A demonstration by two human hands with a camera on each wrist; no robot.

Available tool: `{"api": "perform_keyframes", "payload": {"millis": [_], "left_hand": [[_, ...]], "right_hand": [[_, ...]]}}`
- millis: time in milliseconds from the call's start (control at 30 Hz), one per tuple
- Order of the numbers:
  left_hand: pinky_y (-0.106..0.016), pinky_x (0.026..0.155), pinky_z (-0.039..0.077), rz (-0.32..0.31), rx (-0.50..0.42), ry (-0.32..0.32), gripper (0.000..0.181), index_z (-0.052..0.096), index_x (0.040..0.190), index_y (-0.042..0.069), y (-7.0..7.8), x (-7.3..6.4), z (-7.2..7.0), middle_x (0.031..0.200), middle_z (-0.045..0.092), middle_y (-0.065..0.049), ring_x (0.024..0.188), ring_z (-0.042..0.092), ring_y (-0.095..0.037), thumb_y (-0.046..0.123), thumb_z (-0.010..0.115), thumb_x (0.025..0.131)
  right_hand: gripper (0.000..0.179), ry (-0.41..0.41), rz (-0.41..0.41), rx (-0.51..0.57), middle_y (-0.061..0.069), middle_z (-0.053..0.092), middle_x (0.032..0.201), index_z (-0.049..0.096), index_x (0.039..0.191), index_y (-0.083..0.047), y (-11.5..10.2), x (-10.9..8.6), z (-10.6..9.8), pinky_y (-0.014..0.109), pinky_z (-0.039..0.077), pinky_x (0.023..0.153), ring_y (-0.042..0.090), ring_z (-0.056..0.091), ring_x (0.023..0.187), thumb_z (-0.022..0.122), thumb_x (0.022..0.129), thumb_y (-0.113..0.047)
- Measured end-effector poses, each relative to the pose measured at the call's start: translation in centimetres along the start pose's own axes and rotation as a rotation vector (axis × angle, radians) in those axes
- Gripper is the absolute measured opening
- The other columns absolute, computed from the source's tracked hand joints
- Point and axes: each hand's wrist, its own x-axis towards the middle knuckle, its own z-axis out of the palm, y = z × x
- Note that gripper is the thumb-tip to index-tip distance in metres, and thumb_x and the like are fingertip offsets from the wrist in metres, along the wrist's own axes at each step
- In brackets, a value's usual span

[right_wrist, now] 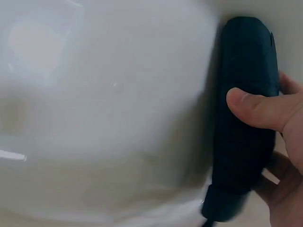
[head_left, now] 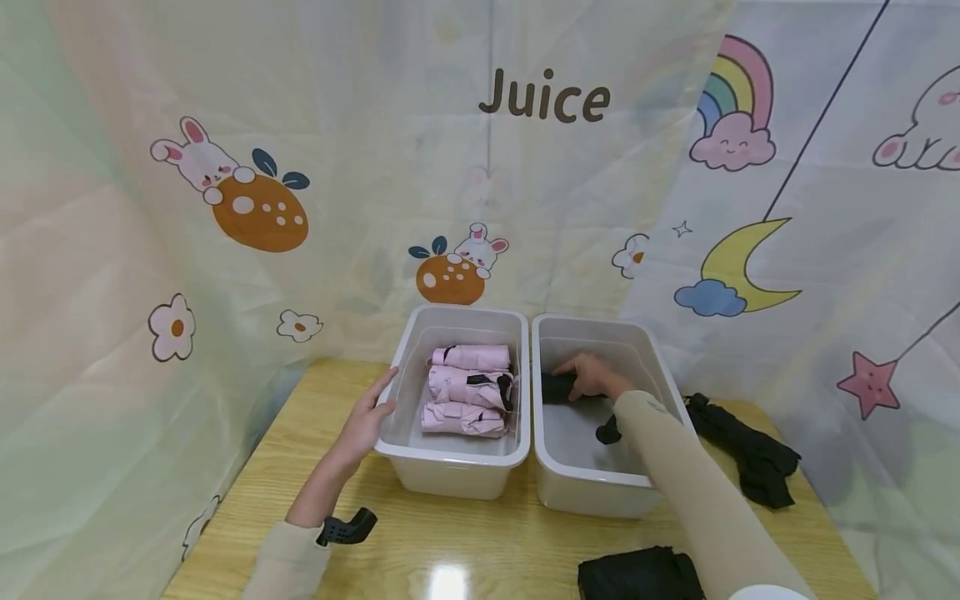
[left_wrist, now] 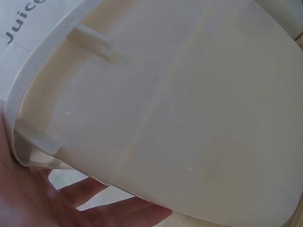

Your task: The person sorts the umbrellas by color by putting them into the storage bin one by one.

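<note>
Two light grey plastic bins stand side by side. At the left bin (head_left: 459,457), my left hand (head_left: 367,421) holds the left rim, its thumb over the edge and its fingers along the outside wall. Three pink folded umbrellas (head_left: 467,385) lie inside in a row. Down in the right bin (head_left: 592,477), my right hand (head_left: 591,375) grips a black folded umbrella (right_wrist: 246,109). The right wrist view has the thumb across its front and the fingers behind. A small black piece (head_left: 609,431) shows on that bin's floor, partly hidden by my forearm.
Right of the bins lies another black folded umbrella (head_left: 750,454) on the wooden table (head_left: 390,533). A black folded bundle (head_left: 637,575) sits at the near edge, partly behind my right sleeve. A printed cloth (head_left: 360,167) hangs behind and at both sides.
</note>
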Motion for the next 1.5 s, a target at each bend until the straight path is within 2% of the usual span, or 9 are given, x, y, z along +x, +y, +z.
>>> {"api": "perform_keyframes", "payload": {"millis": [267, 500, 767, 967, 1067, 1200, 1333, 1400, 1500], "left_hand": [[-0.056, 0.110, 0.019, -0.005, -0.010, -0.016, 0.054, 0.025, 0.155, 0.017, 0.1, -0.5, 0.2, 0.160, 0.013, -0.014, 0.143, 0.015, -0.036, 0.012, 0.040, 0.103], [-0.059, 0.108, 0.022, -0.007, 0.000, -0.014, 0.054, 0.025, 0.155, 0.019, 0.2, 0.0, -0.1, 0.160, 0.012, -0.014, 0.142, 0.018, -0.038, 0.012, 0.039, 0.103], [-0.059, 0.108, 0.023, -0.002, 0.031, -0.022, 0.055, 0.024, 0.156, 0.017, 0.4, 0.3, 0.2, 0.160, 0.012, -0.015, 0.142, 0.018, -0.039, 0.013, 0.039, 0.103], [-0.059, 0.107, 0.025, 0.001, 0.043, -0.021, 0.055, 0.023, 0.156, 0.018, 0.2, 0.2, -0.2, 0.160, 0.013, -0.016, 0.141, 0.020, -0.040, 0.013, 0.039, 0.103], [-0.058, 0.106, 0.026, -0.007, 0.047, -0.014, 0.056, 0.023, 0.156, 0.019, 0.3, 0.2, -0.6, 0.160, 0.012, -0.016, 0.140, 0.022, -0.040, 0.013, 0.038, 0.103], [-0.059, 0.105, 0.028, -0.019, 0.044, -0.014, 0.056, 0.022, 0.156, 0.020, 0.5, 0.2, -0.9, 0.160, 0.012, -0.015, 0.140, 0.022, -0.041, 0.012, 0.037, 0.103], [-0.059, 0.106, 0.027, -0.019, 0.030, -0.030, 0.056, 0.020, 0.157, 0.019, 0.6, 0.2, -0.9, 0.161, 0.009, -0.014, 0.140, 0.020, -0.041, 0.013, 0.037, 0.104], [-0.058, 0.107, 0.025, -0.028, 0.011, -0.042, 0.055, 0.020, 0.157, 0.016, 1.2, 0.0, -0.7, 0.161, 0.008, -0.015, 0.141, 0.019, -0.041, 0.011, 0.037, 0.104], [-0.057, 0.108, 0.023, -0.021, -0.008, -0.055, 0.055, 0.019, 0.156, 0.013, 1.5, -0.3, -0.5, 0.161, 0.007, -0.016, 0.141, 0.018, -0.041, 0.010, 0.036, 0.104]], "right_hand": [[0.046, -0.013, -0.010, 0.037, 0.011, 0.069, 0.113, 0.075, 0.109, -0.005, -0.4, -0.5, -0.4, 0.041, 0.049, 0.088, 0.031, 0.059, 0.107, 0.077, 0.065, 0.010], [0.039, -0.052, -0.070, 0.126, 0.014, 0.066, 0.117, 0.067, 0.119, 0.001, -1.5, -0.7, -4.1, 0.039, 0.051, 0.088, 0.030, 0.062, 0.108, 0.068, 0.081, 0.007], [0.039, -0.070, -0.066, 0.184, 0.018, 0.059, 0.129, 0.058, 0.132, -0.001, -6.3, -7.2, -10.8, 0.045, 0.049, 0.090, 0.034, 0.056, 0.117, 0.062, 0.094, -0.006], [0.034, 0.104, -0.178, 0.126, 0.011, 0.065, 0.120, 0.064, 0.126, -0.005, -9.0, -13.3, -12.4, 0.042, 0.052, 0.085, 0.026, 0.064, 0.103, 0.066, 0.093, -0.012], [0.030, 0.219, -0.232, 0.050, 0.002, 0.067, 0.116, 0.068, 0.122, -0.011, -10.5, -16.7, -12.3, 0.040, 0.053, 0.080, 0.016, 0.065, 0.096, 0.068, 0.092, -0.012], [0.024, 0.434, -0.375, -0.107, -0.005, 0.071, 0.101, 0.074, 0.109, -0.015, -11.8, -21.1, -10.7, 0.031, 0.051, 0.064, 0.008, 0.064, 0.080, 0.074, 0.085, -0.011], [0.011, 0.619, -0.460, -0.200, -0.011, 0.070, 0.088, 0.076, 0.094, -0.018, -12.6, -25.3, -7.9, 0.024, 0.048, 0.056, 0.005, 0.062, 0.070, 0.072, 0.089, -0.028], [0.015, 0.632, -0.494, -0.206, -0.015, 0.067, 0.084, 0.073, 0.087, -0.023, -13.2, -27.0, -6.0, 0.020, 0.047, 0.055, 0.003, 0.060, 0.069, 0.066, 0.093, -0.035], [0.014, 0.553, -0.538, -0.215, -0.019, 0.061, 0.081, 0.069, 0.083, -0.029, -14.1, -28.9, -2.9, 0.017, 0.045, 0.055, 0.000, 0.056, 0.068, 0.066, 0.092, -0.038]]}}
